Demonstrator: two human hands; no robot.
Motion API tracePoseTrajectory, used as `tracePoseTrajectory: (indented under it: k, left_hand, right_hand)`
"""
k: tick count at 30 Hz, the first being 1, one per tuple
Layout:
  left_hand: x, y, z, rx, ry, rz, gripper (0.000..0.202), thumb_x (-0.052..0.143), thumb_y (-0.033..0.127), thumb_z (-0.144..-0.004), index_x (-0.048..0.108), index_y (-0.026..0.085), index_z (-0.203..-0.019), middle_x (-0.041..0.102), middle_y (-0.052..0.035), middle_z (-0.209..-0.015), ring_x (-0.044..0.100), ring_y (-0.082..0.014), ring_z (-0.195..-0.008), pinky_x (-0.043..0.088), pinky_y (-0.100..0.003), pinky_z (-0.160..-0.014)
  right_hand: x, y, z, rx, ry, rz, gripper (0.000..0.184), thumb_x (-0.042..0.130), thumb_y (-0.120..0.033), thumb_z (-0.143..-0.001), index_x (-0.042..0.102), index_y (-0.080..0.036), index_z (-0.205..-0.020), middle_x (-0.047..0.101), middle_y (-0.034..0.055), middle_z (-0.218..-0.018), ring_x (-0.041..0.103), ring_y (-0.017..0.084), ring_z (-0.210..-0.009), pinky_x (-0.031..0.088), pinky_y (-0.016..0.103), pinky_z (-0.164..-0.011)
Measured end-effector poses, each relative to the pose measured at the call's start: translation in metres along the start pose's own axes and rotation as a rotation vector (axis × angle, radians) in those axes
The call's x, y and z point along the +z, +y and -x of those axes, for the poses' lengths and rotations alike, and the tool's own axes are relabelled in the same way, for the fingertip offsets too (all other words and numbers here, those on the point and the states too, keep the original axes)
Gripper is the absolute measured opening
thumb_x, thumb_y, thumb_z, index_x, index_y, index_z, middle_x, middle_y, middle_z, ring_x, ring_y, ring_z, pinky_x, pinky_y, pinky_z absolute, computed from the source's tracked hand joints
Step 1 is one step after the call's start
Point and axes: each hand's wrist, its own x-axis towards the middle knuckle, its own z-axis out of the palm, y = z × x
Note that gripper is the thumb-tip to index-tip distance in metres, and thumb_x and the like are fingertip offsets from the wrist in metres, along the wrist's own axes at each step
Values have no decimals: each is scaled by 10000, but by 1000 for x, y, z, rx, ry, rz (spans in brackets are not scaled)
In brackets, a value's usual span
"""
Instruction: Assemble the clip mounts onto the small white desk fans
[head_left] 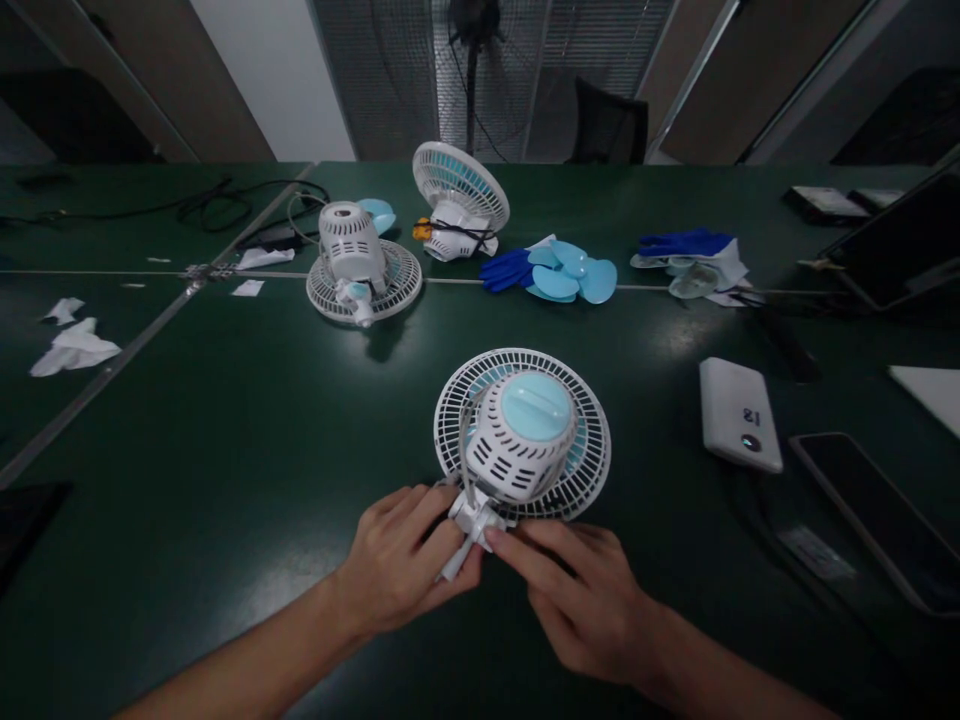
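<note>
A small white electric fan point(517, 435) lies grille-down on the dark green table in front of me, its motor housing with a light-blue cap facing up. From the housing's near side juts a white clip-like bracket point(476, 515). My left hand point(409, 555) is closed around the left side of this bracket, the thumb underneath. Against the bracket's right side press the fingertips of my right hand point(581, 590), beside the grille's near rim. What lies between the right fingers, apart from the bracket's edge, is hidden.
Behind stand a second fan point(352, 250) and a tilted third fan point(461, 200). Light-blue fan blades point(574, 272) lie beside blue gloves point(506, 270). To the right are a white power bank point(740, 413) and a phone point(877, 510). Crumpled tissue point(75, 348) lies left.
</note>
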Motion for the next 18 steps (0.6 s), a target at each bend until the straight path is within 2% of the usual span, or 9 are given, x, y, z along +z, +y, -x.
tracePoseTrajectory:
  k: [11,18]
  left_hand:
    - [-3,2,-2,-35,-10,9,130,613,169,-939,535,186,-836,726,-76,-916,637,-177,-662,513,-294,-583]
    - [-6,3,2,-63,-33,22,120,598,171,-960,551,183,-850,737,-83,-956,653,-181,-666,532,-307,-573]
  right_hand:
    - [1,-4,2,23,-55,-27,571,423,-59,-944,519,-109,-1505,763,105,-1111,744,183,-912,609,312,-753]
    - [1,-5,-1,38,-94,-11,621,418,-57,-917,490,-145,-1527,778,82,-1050,743,180,-829,613,305,-704]
